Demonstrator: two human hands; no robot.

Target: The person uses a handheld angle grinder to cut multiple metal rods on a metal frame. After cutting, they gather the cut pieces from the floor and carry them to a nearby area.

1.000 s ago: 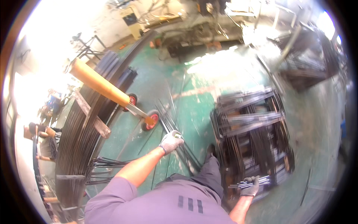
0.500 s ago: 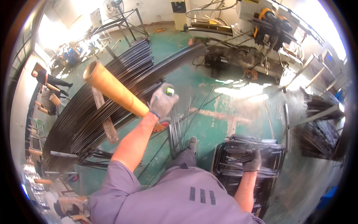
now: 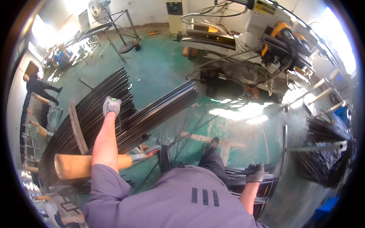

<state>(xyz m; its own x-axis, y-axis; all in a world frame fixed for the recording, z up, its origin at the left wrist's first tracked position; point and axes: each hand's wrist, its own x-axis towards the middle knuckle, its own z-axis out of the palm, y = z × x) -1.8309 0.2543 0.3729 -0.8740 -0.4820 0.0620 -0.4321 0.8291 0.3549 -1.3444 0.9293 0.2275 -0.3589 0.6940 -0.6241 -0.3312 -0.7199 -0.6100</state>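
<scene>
My left hand (image 3: 112, 106), in a grey glove, is closed in a fist above the stack of long dark metal rods (image 3: 95, 102). A small bright green bit shows at its top; what it grips is mostly hidden. Under my left forearm passes a thick tan cylinder (image 3: 72, 166), its narrower end by a grey and red metal part (image 3: 146, 154). At the lower right, my gloved right hand (image 3: 256, 173) is closed around thin dark metal rods (image 3: 264, 168), over a pile of bent metal frames (image 3: 249, 190).
A second rod bundle (image 3: 167, 102) slants across the green floor, with loose rods (image 3: 192, 131) near my feet. A wooden bar (image 3: 77, 129) lies across the stack. Machinery with hoses (image 3: 281, 41) stands at the back right, a rack of dark rods (image 3: 323, 148) at right. Another person (image 3: 40, 87) is far left.
My left hand has moved left and away from me, over the rod stack. My right hand stays at the frame pile. The whole view has shifted, and the tan cylinder appears lower.
</scene>
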